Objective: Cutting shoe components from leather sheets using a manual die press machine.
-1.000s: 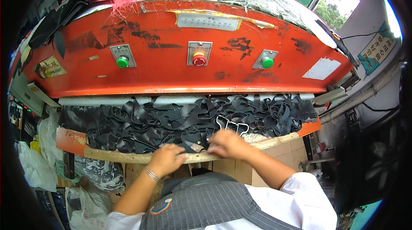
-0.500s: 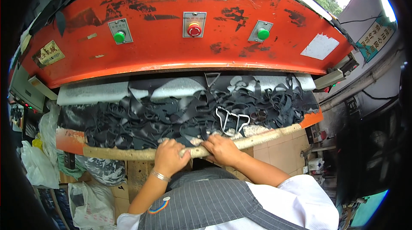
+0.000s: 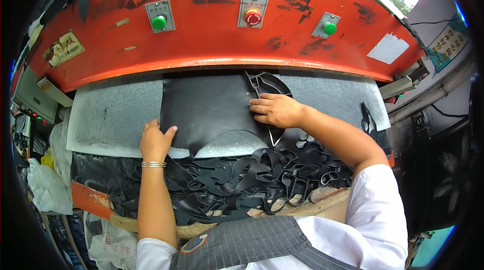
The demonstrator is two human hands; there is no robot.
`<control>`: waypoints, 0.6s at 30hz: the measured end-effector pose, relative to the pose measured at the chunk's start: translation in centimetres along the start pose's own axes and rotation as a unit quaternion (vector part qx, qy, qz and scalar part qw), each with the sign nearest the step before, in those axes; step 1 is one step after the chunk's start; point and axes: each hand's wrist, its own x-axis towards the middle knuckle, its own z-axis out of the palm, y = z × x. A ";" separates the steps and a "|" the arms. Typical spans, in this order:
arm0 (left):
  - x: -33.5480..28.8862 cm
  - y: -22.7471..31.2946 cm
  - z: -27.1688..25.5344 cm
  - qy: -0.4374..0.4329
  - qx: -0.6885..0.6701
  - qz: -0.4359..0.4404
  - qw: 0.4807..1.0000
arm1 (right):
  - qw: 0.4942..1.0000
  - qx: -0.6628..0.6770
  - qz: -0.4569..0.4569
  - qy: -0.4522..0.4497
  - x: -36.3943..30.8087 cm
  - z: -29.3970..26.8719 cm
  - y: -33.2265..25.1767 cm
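Note:
A black leather sheet (image 3: 209, 101) lies on the grey cutting board (image 3: 113, 113) under the front of the red press (image 3: 201, 43). My left hand (image 3: 156, 141) rests at the sheet's left edge, thumb apart from its fingers. On the sheet's right part lies a metal cutting die (image 3: 275, 135), its pointed end toward me. My right hand (image 3: 276, 110) lies across the die's middle with fingers stretched out, hiding part of it; its thumb is hidden. Black leather offcuts (image 3: 222, 174) are heaped along the near side of the board.
Another metal die (image 3: 288, 184) lies among the offcuts. The press front carries two green buttons (image 3: 159, 22) and a red stop button (image 3: 253, 17). A wooden edge strip (image 3: 322, 204) borders the heap. Plastic bags (image 3: 48, 184) hang at the left.
The board has come out toward me from under the press with the sheet and die. My hands have left the front edge strip: left onto the sheet's edge, right onto the die.

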 end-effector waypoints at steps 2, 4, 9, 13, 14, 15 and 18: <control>1.5 0.2 0.5 -0.059 0.047 -0.043 0.996 | 0.997 0.021 -0.054 -0.053 0.7 0.9 1.9; 2.9 -0.4 0.6 -0.137 -0.037 -0.109 0.984 | 0.997 0.034 -0.056 -0.050 1.4 2.2 3.3; 3.0 -0.9 1.3 -0.141 -0.053 -0.108 0.983 | 0.997 0.034 -0.045 0.047 -0.2 1.2 3.3; 3.1 -2.3 1.7 -0.137 -0.078 -0.095 0.983 | 0.994 -0.029 0.061 0.086 -4.5 -2.8 3.3; 3.0 -2.4 1.8 -0.137 -0.084 -0.088 0.983 | 0.991 -0.040 0.091 0.088 -5.7 -3.9 3.2; 2.8 -2.6 1.5 -0.137 -0.088 -0.092 0.982 | 0.984 -0.046 0.139 0.101 -6.8 -4.5 3.1; 2.5 -4.2 1.1 -0.171 -0.101 -0.073 0.977 | 0.952 -0.044 0.268 0.144 -9.5 -7.0 2.7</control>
